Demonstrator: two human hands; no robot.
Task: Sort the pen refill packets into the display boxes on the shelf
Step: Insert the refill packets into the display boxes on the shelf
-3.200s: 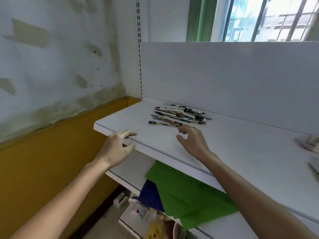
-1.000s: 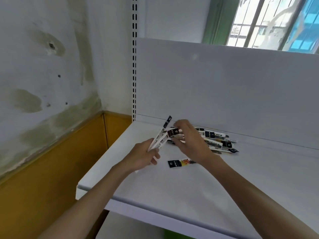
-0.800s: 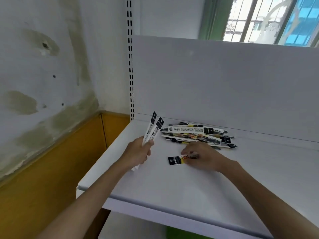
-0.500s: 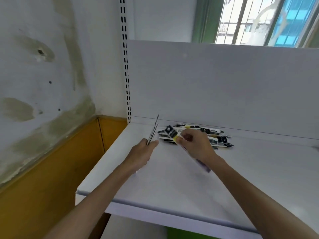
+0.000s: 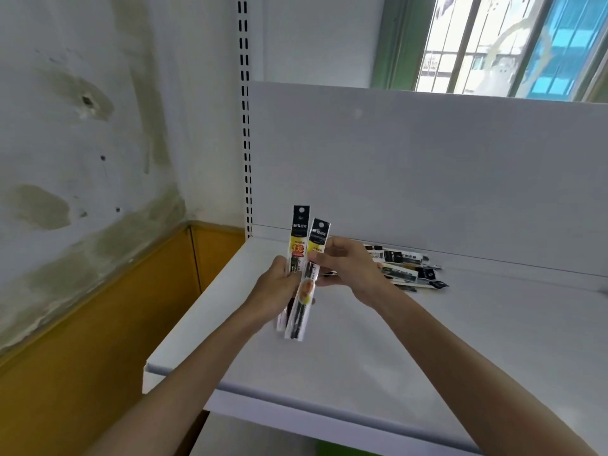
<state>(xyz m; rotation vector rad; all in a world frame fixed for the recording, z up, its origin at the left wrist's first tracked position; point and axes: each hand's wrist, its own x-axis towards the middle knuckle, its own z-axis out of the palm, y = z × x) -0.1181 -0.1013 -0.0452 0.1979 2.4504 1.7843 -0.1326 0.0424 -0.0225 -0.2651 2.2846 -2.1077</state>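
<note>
Pen refill packets (image 5: 300,240) upright at frame centre, gripped low in the curled left hand (image 5: 273,292), the nearer one pinched by the right hand (image 5: 350,268). Square the top ends flush, keep printed faces forward, hold firmly without creasing. Then go for the pile (image 5: 408,269) right of centre on the shelf (image 5: 362,357).

A white shelf (image 5: 362,357) with a raised front edge meets an upright white back panel (image 5: 427,176) at the rear. A loose pile of pen refill packets (image 5: 408,269) lies flat on it just beside that panel, the packets overlapping one another.
</note>
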